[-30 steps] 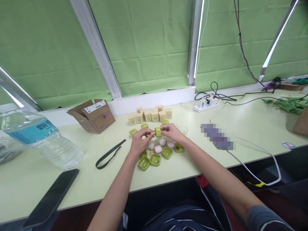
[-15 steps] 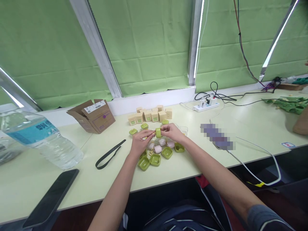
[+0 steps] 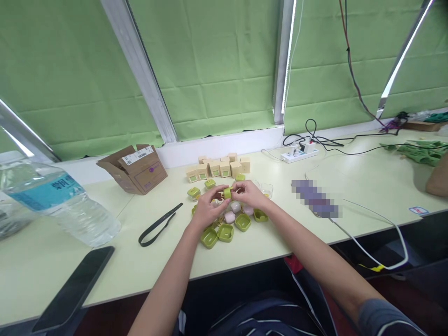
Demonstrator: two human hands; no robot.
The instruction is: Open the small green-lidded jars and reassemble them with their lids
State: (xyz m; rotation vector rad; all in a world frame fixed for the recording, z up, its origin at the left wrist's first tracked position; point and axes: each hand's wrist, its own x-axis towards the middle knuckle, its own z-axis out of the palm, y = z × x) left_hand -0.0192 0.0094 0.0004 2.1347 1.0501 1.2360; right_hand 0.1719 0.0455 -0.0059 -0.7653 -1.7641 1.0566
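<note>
A small green square case (image 3: 227, 192) is held between my two hands, just above the table. My left hand (image 3: 207, 207) curls its fingers and thumb around the case's left side. From the right, my right hand (image 3: 250, 193) pinches it with the fingertips. Below and around the hands lie several open green case shells (image 3: 226, 233) and several pale pink rounded pieces (image 3: 229, 217). Green lids (image 3: 193, 192) sit to the left of and behind my hands. Clear containers (image 3: 267, 189) stand just behind my right wrist. My fingers partly hide the held case.
Several small beige boxes (image 3: 214, 169) stand behind the hands. An open cardboard box (image 3: 138, 170), a black strap (image 3: 154, 232), a water bottle (image 3: 63, 200) and a phone (image 3: 75, 287) are to the left. A power strip (image 3: 300, 155) with cables lies right; another person's arm (image 3: 437, 179) shows at the edge.
The green case has dropped slightly and turned between my fingers. My left hand has shifted its grip, with its fingers now curled further around the case.
</note>
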